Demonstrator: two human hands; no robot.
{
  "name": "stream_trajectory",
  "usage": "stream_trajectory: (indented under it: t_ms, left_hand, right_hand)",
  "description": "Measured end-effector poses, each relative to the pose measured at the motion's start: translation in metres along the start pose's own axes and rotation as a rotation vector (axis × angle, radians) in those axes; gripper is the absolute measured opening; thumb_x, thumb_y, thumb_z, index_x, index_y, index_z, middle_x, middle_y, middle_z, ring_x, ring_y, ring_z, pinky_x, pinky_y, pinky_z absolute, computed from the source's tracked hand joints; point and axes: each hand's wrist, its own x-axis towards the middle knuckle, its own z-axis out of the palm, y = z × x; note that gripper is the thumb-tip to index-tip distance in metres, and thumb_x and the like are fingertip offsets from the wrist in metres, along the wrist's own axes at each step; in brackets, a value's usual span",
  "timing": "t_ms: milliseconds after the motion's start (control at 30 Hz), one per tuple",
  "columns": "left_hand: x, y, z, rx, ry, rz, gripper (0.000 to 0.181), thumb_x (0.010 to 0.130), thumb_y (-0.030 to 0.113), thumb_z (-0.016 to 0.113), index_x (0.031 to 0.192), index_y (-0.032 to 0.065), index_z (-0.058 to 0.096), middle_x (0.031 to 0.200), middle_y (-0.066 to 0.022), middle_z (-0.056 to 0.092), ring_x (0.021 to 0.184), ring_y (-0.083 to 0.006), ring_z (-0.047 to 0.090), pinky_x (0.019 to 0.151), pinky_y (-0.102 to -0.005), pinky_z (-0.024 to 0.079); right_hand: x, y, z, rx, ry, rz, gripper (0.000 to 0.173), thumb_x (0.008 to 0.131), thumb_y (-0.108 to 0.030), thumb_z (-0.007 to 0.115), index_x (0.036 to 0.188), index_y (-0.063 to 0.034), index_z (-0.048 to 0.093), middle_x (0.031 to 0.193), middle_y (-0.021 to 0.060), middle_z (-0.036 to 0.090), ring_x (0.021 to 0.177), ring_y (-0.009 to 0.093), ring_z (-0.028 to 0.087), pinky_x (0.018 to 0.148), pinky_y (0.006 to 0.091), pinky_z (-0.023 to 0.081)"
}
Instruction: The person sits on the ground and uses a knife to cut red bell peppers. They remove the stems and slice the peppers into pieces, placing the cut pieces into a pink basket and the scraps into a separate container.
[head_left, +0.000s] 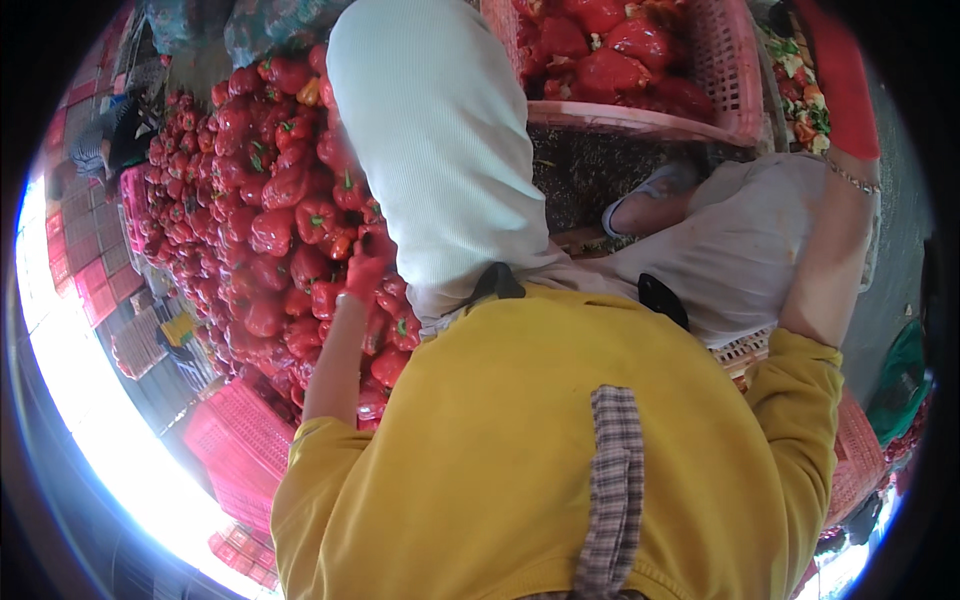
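Note:
My left hand (367, 264), in a red glove, reaches into a large heap of red bell peppers (271, 231) beside my raised knee. Its fingers touch peppers there, but they blend with the red and I cannot tell whether they grip one. My right hand (846, 90), also red-gloved, stretches to the upper right rim of the view. Its fingers are cut off or lost in the dark there. A small dark object (781, 19) is near it, too unclear to name. Beside that hand lie pepper scraps with pale cores and green stems (808, 109).
A pink plastic crate (739, 71) of opened red peppers stands ahead of my legs. Stacked pink crates (244, 442) are behind on the left. Filled bags (277, 26) lie beyond the heap. Another person (112, 142) is at the far left. A green bag (900, 390) lies at the right.

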Motion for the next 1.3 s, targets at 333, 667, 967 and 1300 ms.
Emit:
stream_trajectory:
  t_ms: [333, 667, 967, 1300]
  left_hand:
    - [-0.064, 0.341, -0.082, -0.356, -0.130, 0.741, 0.088, 0.077, -0.004, 0.060, 0.154, 0.0174, 0.023, 0.141, -0.0058, 0.043, 0.117, -0.0194, 0.054, 0.090, -0.0306, 0.050]
    - [-0.140, 0.549, 0.202, -0.080, -0.576, 1.569, 0.112, 0.058, 0.005, 0.086, 0.151, 0.0071, 0.023, 0.142, -0.0076, 0.039, 0.129, -0.0198, 0.042, 0.107, -0.0358, 0.038]
    - [-0.117, 0.561, 0.237, -0.245, -0.640, 1.439, 0.089, 0.058, 0.001, 0.086, 0.134, 0.0052, 0.039, 0.130, -0.0082, 0.049, 0.119, -0.0201, 0.050, 0.103, -0.0354, 0.043]
    - [-0.100, 0.565, 0.232, -0.336, -0.398, 1.485, 0.092, 0.058, 0.004, 0.088, 0.133, 0.0063, 0.034, 0.129, -0.0081, 0.046, 0.118, -0.0209, 0.049, 0.103, -0.0373, 0.042]
  right_hand:
    - [-0.002, 0.024, 0.050, 0.405, -0.153, 0.103, 0.026, 0.089, -0.020, 0.066, 0.109, -0.0038, 0.062, 0.080, 0.0012, 0.063, 0.056, 0.010, 0.056, 0.050, 0.0268, 0.048]
    - [0.015, 0.003, 0.014, 1.131, 0.289, 0.370, 0.025, 0.100, -0.030, 0.048, 0.108, -0.0087, 0.059, 0.091, 0.0021, 0.062, 0.073, 0.011, 0.059, 0.056, 0.0261, 0.050]
    - [0.018, 0.012, -0.035, 0.487, 0.333, 0.142, 0.030, 0.096, -0.018, 0.054, 0.120, -0.0007, 0.058, 0.094, 0.0028, 0.065, 0.081, 0.007, 0.055, 0.073, 0.0258, 0.048]
    - [0.000, -0.009, -0.031, 0.044, 0.097, 0.054, 0.035, 0.086, -0.018, 0.068, 0.115, -0.0014, 0.058, 0.083, 0.0150, 0.064, 0.074, 0.029, 0.062, 0.066, 0.0376, 0.048]
